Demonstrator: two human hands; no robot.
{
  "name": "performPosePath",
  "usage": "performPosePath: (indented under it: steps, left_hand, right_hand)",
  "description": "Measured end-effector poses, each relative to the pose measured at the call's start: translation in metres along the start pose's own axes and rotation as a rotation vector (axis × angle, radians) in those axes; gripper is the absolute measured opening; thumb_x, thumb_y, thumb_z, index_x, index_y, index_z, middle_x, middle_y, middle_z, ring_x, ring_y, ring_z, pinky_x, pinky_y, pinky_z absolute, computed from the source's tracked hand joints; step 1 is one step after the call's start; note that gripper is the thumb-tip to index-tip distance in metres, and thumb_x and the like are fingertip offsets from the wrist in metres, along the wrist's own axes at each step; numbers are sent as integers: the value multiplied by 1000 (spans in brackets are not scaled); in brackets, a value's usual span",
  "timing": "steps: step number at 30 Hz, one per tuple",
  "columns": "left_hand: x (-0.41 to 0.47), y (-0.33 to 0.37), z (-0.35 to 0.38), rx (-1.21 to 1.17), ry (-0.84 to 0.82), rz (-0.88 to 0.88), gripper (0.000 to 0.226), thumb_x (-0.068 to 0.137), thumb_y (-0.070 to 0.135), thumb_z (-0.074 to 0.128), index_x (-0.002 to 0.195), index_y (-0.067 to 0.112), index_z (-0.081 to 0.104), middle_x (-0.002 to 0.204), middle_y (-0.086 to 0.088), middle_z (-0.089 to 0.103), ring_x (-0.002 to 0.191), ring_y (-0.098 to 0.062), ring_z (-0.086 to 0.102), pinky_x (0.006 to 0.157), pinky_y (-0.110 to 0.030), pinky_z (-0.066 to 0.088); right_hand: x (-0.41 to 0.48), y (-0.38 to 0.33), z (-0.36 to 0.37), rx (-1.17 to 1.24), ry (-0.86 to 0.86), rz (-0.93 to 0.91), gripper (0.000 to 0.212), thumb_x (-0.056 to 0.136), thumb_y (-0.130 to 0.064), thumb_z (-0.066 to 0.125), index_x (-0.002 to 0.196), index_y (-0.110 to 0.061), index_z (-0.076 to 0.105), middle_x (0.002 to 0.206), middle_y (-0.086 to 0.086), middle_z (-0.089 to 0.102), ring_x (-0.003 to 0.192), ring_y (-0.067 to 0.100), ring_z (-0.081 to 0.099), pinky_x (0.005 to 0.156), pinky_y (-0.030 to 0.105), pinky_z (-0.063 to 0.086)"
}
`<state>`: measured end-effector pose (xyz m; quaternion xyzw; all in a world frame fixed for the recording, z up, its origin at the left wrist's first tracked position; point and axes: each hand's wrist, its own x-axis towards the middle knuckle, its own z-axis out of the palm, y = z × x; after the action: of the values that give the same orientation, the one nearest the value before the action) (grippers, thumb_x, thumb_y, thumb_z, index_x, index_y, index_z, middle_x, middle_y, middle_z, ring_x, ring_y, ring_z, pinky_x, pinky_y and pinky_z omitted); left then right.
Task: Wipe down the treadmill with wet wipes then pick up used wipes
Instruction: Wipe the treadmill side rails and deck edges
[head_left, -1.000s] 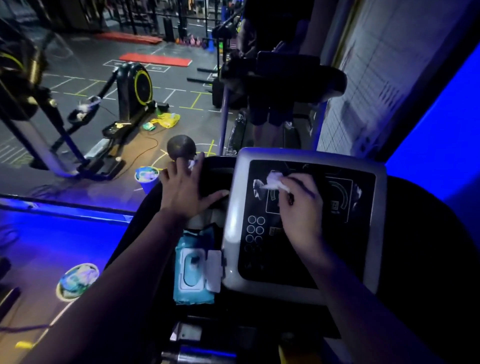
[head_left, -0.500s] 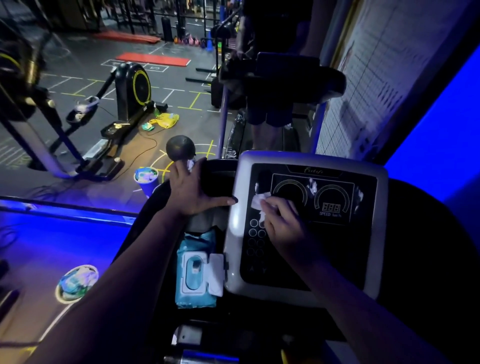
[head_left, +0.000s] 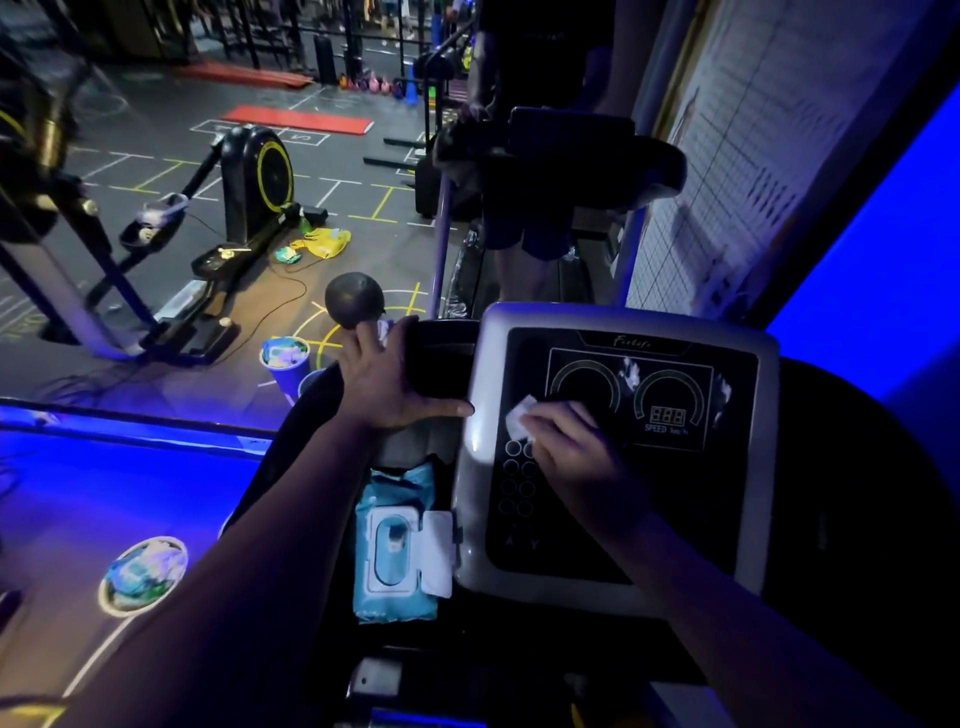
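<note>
Right hand (head_left: 566, 447) curled on wipe (head_left: 519, 419), left hand (head_left: 384, 382) spread flat beside: I judge overlapping passes across the console (head_left: 675, 512) best, light over the buttons (head_left: 518, 480).

The dark gym floor (head_left: 358, 171) carried yellow and white painted lines, with a red mat (head_left: 298, 118) far back. A yellow-rimmed flywheel machine (head_left: 260, 176) stood at left. A gridded chart (head_left: 727, 156) hung on the right wall, beside strong blue light (head_left: 893, 218).

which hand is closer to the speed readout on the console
Right. The right hand holds a wipe just left of the speed readout; the left hand rests beyond the console's left edge.
</note>
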<state>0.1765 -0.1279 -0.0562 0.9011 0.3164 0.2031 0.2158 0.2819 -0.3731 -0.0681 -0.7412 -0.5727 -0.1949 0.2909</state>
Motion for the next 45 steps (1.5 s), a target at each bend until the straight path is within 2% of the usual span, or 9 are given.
performPosePath:
  steps: [5, 11, 17, 20, 23, 28, 32, 39, 45]
  left_hand:
    - [-2, 4, -2, -12, -4, -14, 148, 25, 101, 57, 154, 31, 35, 134, -14, 32, 133, -38, 28, 115, -53, 26]
    - [-1, 5, -4, -8, -18, -24, 147, 25, 102, 57, 152, 32, 34, 133, -13, 32, 132, -38, 29, 116, -52, 26]
    - [-2, 6, -5, -5, -41, -26, 147, 25, 101, 58, 153, 32, 32, 138, -15, 31, 134, -38, 27, 117, -53, 24]
    - [-2, 6, -6, -20, -49, -33, 147, 24, 101, 59, 152, 33, 32, 140, -14, 30, 135, -39, 26, 118, -54, 24]
    - [-2, 7, -8, -26, -57, -27, 147, 25, 100, 59, 152, 32, 32, 140, -14, 29, 136, -39, 25, 117, -55, 23]
    - [-4, 9, -8, -25, -43, -12, 148, 26, 100, 57, 153, 30, 31, 139, -16, 30, 134, -38, 26, 116, -53, 23]
    - [-7, 11, -8, 7, -28, -22, 150, 23, 100, 54, 154, 29, 34, 136, -18, 32, 133, -41, 29, 117, -52, 22]
    - [-10, 16, -15, -21, -34, -39, 151, 22, 99, 57, 154, 29, 35, 138, -19, 32, 135, -42, 29, 117, -54, 23]
    - [-22, 22, -9, 6, 98, 55, 134, 47, 96, 59, 156, 22, 36, 127, -22, 37, 127, -43, 34, 115, -57, 27]
  right_hand:
    - [42, 3, -2, -91, 145, 163, 27, 89, -21, 50, 90, -12, 76, 106, -5, 73, 97, 19, 47, 80, 34, 43]
    - [19, -15, 8, -27, 56, 41, 31, 99, -4, 42, 91, 1, 72, 109, 11, 71, 103, 28, 62, 98, 34, 52]
    - [-6, -8, 4, 33, 77, 154, 9, 90, 2, 67, 82, -2, 70, 114, 10, 70, 106, 25, 63, 93, 34, 52]
    - [17, -5, 14, 80, 139, 297, 10, 86, 7, 65, 84, -1, 69, 115, 11, 67, 105, 26, 65, 93, 36, 52]
    - [15, -16, 18, 122, 118, 247, 19, 87, 11, 58, 96, -1, 69, 115, 10, 65, 105, 26, 66, 94, 39, 54]
    - [-28, -25, 8, 73, 31, 216, 22, 96, -6, 56, 113, -4, 71, 123, 9, 64, 109, 16, 65, 98, 24, 49]
    - [-1, -15, 1, 167, 222, 398, 27, 94, 10, 55, 117, 5, 68, 120, 15, 59, 103, -11, 54, 95, 1, 38]
    - [-28, -34, 5, 129, -76, 212, 17, 88, -2, 59, 101, -4, 71, 113, 4, 66, 98, 19, 67, 84, 36, 56]
    - [-26, 15, -80, 117, 272, 472, 26, 85, 4, 71, 106, -10, 77, 105, 2, 68, 97, 7, 64, 91, 16, 46]
